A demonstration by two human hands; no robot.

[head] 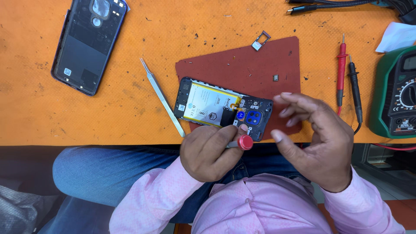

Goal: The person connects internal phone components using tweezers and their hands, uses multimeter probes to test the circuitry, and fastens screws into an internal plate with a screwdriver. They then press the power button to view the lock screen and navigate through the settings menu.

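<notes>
An opened phone (216,106), its back off and its yellow-edged battery and blue camera block showing, lies on a red-brown mat (260,60). My left hand (208,151) is at the phone's near edge, closed around a small screwdriver with a red cap (245,142); the tip is hidden by my fingers. My right hand (318,138) hovers just right of the phone's camera end, fingers spread and holding nothing.
The phone's dark back cover (89,43) lies at the far left of the orange table (43,108). Metal tweezers (162,97) lie left of the mat. A card tray (261,40) and a small part (275,78) rest on the mat. Red (342,69) and black (355,86) probes and a green multimeter (396,93) are at the right.
</notes>
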